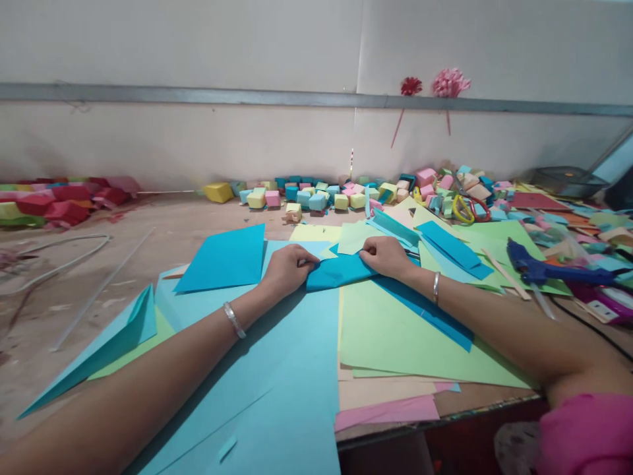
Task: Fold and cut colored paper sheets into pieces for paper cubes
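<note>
A folded strip of bright blue paper (339, 272) lies between my hands over the stacked sheets. My left hand (289, 269) pinches its left end with thumb and fingers. At its right end my right hand (388, 256) is closed, its fingers pressed on the upper edge. A thin dark thing shows beside the right hand, too hidden to name. Under the left arm spreads a large light blue sheet (291, 369), and under the right arm a pale green sheet (395, 330). A blue square of paper (225, 258) is left of my left hand.
Small paper cubes (316, 198) line the wall, with scissors (467, 204) among those at right. A blue glue gun (548, 269) and a wooden stick (505, 274) lie right of my right hand. Red and pink paper blocks (69, 198) are heaped far left.
</note>
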`<state>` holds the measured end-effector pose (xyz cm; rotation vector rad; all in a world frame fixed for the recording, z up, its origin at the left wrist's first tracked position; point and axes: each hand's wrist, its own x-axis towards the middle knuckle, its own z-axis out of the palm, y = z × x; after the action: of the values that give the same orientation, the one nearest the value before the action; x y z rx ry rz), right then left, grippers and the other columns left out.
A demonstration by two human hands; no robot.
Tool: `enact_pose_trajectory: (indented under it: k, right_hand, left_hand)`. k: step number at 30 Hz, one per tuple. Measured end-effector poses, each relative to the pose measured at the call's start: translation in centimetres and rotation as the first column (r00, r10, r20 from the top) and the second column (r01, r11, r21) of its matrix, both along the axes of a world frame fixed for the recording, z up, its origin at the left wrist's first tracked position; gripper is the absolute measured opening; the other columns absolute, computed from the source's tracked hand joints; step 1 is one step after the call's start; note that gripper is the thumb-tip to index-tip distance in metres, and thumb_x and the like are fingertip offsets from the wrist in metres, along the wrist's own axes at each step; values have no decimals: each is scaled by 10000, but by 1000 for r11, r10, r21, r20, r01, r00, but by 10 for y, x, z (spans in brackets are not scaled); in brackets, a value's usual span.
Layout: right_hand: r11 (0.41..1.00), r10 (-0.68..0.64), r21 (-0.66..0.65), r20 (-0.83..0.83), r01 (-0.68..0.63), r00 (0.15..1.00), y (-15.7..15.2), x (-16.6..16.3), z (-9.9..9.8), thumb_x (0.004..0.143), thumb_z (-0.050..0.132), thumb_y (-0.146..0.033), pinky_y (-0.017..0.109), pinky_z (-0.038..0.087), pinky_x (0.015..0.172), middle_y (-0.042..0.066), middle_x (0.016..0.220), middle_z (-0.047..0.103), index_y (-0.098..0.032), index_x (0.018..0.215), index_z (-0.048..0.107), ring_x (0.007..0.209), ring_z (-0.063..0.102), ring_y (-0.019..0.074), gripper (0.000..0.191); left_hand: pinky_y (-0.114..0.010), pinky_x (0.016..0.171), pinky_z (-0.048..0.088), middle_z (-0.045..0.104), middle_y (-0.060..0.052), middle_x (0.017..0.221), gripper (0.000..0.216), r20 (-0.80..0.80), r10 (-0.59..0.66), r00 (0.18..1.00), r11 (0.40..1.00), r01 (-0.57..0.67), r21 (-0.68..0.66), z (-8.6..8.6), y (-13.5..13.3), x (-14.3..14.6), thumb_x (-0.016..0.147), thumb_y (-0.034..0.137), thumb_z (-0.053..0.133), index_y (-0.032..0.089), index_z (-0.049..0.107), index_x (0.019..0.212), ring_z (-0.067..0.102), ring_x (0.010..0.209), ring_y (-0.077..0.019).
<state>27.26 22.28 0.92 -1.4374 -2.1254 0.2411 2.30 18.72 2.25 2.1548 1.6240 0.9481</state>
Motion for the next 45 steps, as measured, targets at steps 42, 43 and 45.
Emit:
enact_pose_trajectory:
  k: [42, 43, 45]
  right_hand:
    - [1000, -7, -5, 272, 8, 962, -10, -5, 6, 868, 510, -242, 286, 248, 570, 75, 844, 705, -197, 853, 653, 771, 600, 197, 150]
    - [1000, -8, -6, 274, 9, 962, -10, -6, 5, 869, 511, -245, 286, 247, 572, 76, 849, 706, -198, 856, 653, 775, 600, 197, 151]
    - [1000, -9, -6, 279, 11, 960, -8, -6, 4, 870, 508, -248, 287, 246, 575, 76, 861, 706, -199, 860, 653, 781, 598, 195, 153]
  left_hand:
    - [-281, 617, 384, 713, -90, 776, 264, -593, -331, 734, 941, 212, -262, 34, 41, 55, 876, 356, 506, 218, 721, 811, 632, 700, -232]
    - [-292, 637, 387, 715, -114, 797, 303, -609, -287, 740, 956, 176, -236, 28, 40, 58, 894, 376, 482, 201, 709, 796, 643, 740, -251]
    - [-299, 653, 383, 716, -135, 845, 324, -626, -228, 746, 971, 126, -203, 20, 37, 60, 907, 405, 469, 192, 686, 798, 652, 806, -274]
